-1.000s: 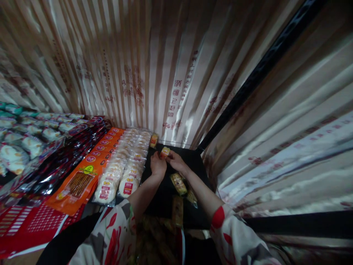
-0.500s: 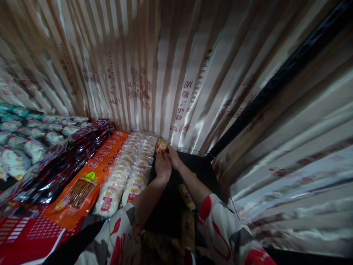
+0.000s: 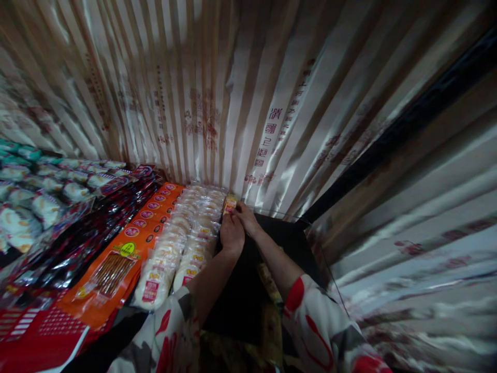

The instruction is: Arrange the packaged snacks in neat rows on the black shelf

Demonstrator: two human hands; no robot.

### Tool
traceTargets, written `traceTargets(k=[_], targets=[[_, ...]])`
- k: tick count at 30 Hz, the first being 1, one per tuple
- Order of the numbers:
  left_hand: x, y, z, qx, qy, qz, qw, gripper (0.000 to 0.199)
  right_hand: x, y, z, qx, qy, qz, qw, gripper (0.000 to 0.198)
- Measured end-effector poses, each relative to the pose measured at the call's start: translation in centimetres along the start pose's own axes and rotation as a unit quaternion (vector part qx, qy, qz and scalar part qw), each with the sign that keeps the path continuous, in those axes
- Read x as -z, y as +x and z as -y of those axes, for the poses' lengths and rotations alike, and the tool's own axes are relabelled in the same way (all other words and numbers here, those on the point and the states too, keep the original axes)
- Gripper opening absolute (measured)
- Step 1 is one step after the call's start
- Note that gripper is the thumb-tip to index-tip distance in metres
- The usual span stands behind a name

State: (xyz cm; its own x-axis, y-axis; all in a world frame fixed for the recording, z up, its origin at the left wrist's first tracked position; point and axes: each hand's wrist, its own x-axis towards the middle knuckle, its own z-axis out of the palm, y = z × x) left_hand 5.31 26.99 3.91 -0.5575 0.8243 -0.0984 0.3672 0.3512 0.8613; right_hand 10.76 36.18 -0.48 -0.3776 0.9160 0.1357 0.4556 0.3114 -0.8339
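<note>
Both of my hands meet at the far end of a black tabletop (image 3: 233,295), by the curtain. A small yellow snack packet (image 3: 230,203) with red print stands there, to the right of two rows of wrapped white crackers (image 3: 198,233). My left hand (image 3: 232,234) has its fingers closed on the packet's near side. My right hand (image 3: 247,219) pinches the packet's right side. Fingertips of both hands partly hide it. Below my right forearm lies another yellowish packet (image 3: 268,282), and a further similar packet (image 3: 272,331) is nearer to me.
Left of the crackers run overlapped orange snack packs (image 3: 112,264), dark shiny packs (image 3: 101,223) and white packets (image 3: 50,207). A red basket (image 3: 39,336) stands at lower left. Pleated printed curtains (image 3: 217,93) close off the back and right, with a dark pole (image 3: 373,140) slanting across.
The view has shifted slightly, so the curtain and pole appear further right. Both hands stay at the yellow packet, which remains beside the crackers' far end.
</note>
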Motion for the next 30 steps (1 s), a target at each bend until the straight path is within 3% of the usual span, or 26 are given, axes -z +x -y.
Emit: traceTargets(k=[8,17,24,30], targets=[[0.0,0.2,0.3,0.0,-0.016,0.003,1.0,0.037,-0.1,0.2,1.2,-0.013,-0.046,0.002,0.999,0.028],[-0.7,0.7,1.1,-0.003,-0.073,0.004,0.997,0.04,-0.8,-0.4,2.5,-0.152,-0.19,0.001,0.97,0.033],[-0.4,-0.1,0.9,-0.052,-0.077,-0.021,0.995,0.039,-1.0,-1.2,1.7,-0.101,-0.161,-0.013,0.982,0.029],[0.8,-2.9,0.4,0.001,-0.064,0.0,0.998,0.037,-0.4,-3.5,1.7,-0.092,-0.175,-0.063,0.978,0.028]])
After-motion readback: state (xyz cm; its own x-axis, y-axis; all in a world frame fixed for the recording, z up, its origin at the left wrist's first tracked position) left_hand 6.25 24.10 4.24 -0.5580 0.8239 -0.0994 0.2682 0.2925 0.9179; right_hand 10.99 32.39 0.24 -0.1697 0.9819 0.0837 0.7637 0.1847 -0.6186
